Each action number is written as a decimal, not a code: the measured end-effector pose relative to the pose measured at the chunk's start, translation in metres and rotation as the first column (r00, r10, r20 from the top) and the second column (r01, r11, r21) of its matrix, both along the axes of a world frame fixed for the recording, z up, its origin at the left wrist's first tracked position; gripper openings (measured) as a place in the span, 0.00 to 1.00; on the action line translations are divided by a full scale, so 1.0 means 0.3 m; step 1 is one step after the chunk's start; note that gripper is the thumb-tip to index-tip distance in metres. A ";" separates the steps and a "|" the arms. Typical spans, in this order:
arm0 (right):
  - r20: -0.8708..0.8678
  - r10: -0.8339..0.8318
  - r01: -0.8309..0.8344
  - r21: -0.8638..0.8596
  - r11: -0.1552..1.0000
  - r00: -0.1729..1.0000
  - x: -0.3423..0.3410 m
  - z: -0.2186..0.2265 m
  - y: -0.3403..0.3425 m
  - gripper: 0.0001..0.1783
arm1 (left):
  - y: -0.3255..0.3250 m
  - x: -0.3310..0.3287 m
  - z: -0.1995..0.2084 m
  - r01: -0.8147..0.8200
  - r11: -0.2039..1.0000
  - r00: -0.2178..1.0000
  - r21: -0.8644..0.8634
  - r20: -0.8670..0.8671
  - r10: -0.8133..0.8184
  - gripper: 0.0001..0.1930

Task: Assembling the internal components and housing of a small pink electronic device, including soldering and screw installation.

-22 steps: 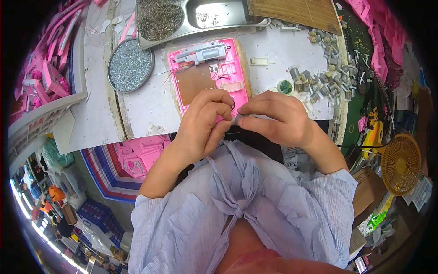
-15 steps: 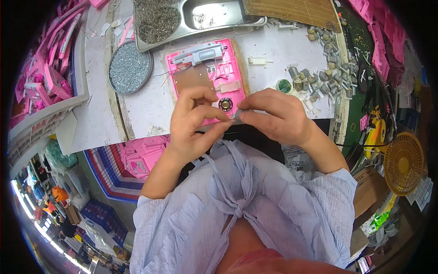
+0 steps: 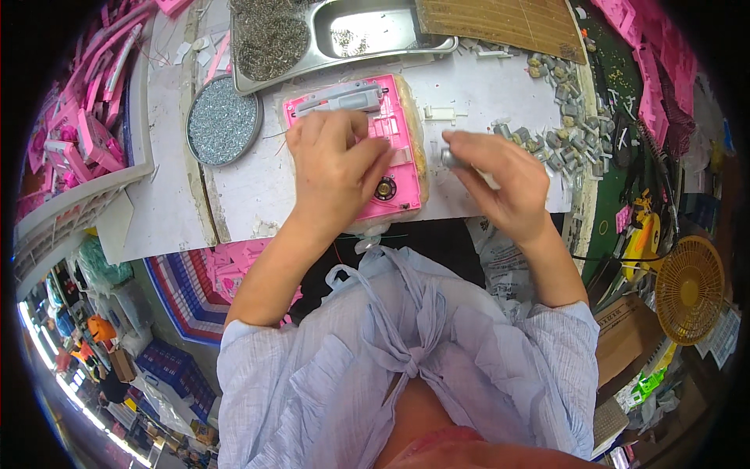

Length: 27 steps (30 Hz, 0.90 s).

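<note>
Lying partly under the left hand (image 3: 332,172), grip unclear, pink casing (image 3: 406,186); right hand (image 3: 509,178) pinching grey cylinder (image 3: 451,159).

We have a pink plastic casing (image 3: 394,131) lying flat with its open side up at the near edge of the table (image 3: 269,195), turned slightly askew. Inside it we see moulded ribs and compartments, a long grey piece (image 3: 348,100) across its far end, and a round black speaker (image 3: 385,188) with a brassy centre in its near right corner. Much of its left and middle is hidden from us. Our other thing is a small, rounded, silvery-grey part (image 3: 451,159), held up in the right hand's fingertips, just right of the casing and apart from it; its finer details are blurred.
</note>
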State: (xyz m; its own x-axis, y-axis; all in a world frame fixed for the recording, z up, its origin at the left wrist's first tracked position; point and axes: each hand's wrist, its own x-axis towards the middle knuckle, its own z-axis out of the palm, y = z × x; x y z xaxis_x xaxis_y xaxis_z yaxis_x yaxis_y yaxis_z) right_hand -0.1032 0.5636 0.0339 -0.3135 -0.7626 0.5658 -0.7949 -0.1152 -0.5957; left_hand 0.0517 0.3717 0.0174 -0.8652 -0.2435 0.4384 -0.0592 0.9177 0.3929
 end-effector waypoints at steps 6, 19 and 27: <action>-0.007 -0.062 0.062 0.189 0.980 0.998 0.006 -0.044 -0.149 0.19 | -0.015 0.152 -0.022 0.070 0.997 0.997 -0.013 0.025 -0.069 0.11; 0.001 -0.053 0.050 0.312 0.949 0.999 0.001 -0.075 -0.215 0.13 | -0.140 0.152 -0.033 -0.309 0.951 0.948 -0.022 0.072 0.310 0.07; -0.176 0.074 0.016 0.464 0.886 0.981 -0.014 -0.010 -0.224 0.13 | -0.075 0.202 -0.052 -0.154 0.988 0.988 -0.006 0.010 0.154 0.08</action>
